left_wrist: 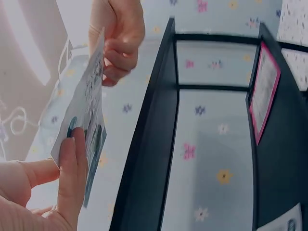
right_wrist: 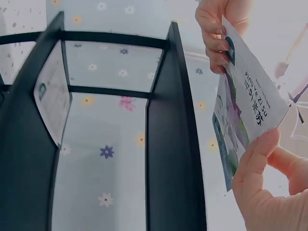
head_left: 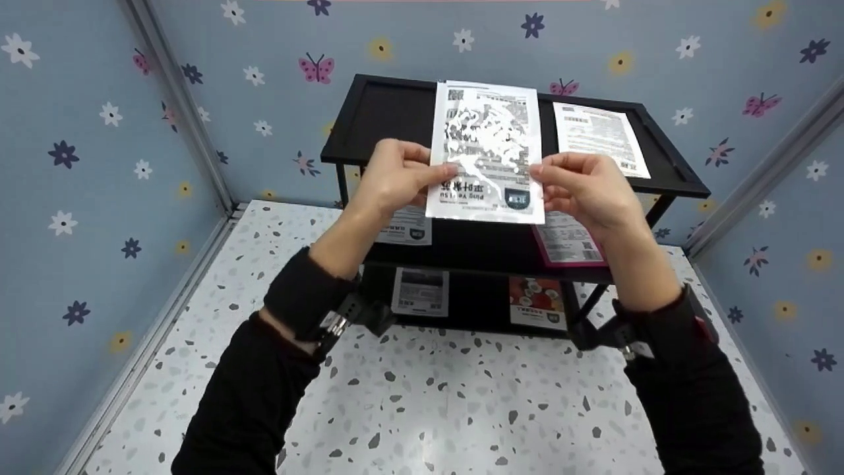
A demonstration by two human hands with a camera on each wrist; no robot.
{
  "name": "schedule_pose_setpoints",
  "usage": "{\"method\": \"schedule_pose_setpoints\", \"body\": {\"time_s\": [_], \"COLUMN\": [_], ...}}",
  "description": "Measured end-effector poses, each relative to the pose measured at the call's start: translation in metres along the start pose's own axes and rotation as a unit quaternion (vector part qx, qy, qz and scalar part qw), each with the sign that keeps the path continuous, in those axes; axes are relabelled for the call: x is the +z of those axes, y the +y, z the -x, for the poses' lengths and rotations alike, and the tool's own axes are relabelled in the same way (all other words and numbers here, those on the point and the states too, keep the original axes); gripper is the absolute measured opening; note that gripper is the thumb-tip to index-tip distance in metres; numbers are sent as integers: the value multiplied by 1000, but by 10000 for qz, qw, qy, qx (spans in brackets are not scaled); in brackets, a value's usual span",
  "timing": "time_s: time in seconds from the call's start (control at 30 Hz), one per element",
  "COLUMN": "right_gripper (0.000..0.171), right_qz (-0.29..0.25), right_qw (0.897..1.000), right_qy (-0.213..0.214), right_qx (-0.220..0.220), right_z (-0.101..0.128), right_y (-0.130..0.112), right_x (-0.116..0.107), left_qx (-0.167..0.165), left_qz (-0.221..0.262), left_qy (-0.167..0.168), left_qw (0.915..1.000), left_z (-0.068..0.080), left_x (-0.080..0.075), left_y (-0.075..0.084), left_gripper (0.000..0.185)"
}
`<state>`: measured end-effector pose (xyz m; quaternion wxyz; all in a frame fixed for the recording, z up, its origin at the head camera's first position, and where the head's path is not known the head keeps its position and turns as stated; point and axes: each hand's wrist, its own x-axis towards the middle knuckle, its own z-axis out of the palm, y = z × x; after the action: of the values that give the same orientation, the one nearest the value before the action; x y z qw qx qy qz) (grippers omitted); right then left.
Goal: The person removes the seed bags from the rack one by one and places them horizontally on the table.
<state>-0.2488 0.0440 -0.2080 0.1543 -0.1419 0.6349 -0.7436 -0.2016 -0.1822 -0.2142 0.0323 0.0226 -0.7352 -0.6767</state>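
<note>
A flat white packet point(head_left: 486, 152) with dark print is held up in front of a black three-tier shelf point(head_left: 382, 112). My left hand point(head_left: 436, 175) pinches its left edge and my right hand point(head_left: 538, 174) pinches its right edge, thumbs on the side facing me. In the left wrist view the packet point(left_wrist: 85, 113) is seen edge-on, with my left hand point(left_wrist: 72, 166) gripping its near edge and the right hand point(left_wrist: 118, 41) at its far edge. The right wrist view shows the packet point(right_wrist: 246, 108) pinched by my right hand point(right_wrist: 257, 163), with the left hand point(right_wrist: 215, 31) beyond.
Another white packet point(head_left: 600, 137) lies on the shelf's top tier. The middle tier holds a white packet point(head_left: 407, 229) and a pink-edged one point(head_left: 571, 244). Two more packets point(head_left: 420, 291) lie on the bottom tier. The floor point(head_left: 422, 396) is speckled; flowered walls close in on three sides.
</note>
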Motion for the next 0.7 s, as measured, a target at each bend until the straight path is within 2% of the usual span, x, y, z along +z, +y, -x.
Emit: {"method": "schedule_pose_setpoints", "body": {"time_s": [0.1,0.17,0.3,0.5,0.7], "right_gripper": [10,10,6,4,6], "right_qz": [79,201,513,1055,915], "right_qw": [9996,9990,9965,9864,9853], "right_qy": [-104,-89,140,674,979], "right_qx": [-245,-378,-651,-1064,-1060], "right_z": [11,18,32,51,64], "right_y": [14,23,41,70,96], "right_x": [-5,-7,-11,-16,-22], "left_qx": [291,396,376,468,748], "left_qz": [-18,222,565,491,650], "left_qy": [-50,-175,-363,-316,-355], "left_qw": [9996,9988,9970,9972,9944], "left_z": [10,16,28,45,55], "left_x": [5,8,15,24,33], "left_y": [-14,-24,-42,-68,-95], "left_gripper": [19,18,21,19,19]}}
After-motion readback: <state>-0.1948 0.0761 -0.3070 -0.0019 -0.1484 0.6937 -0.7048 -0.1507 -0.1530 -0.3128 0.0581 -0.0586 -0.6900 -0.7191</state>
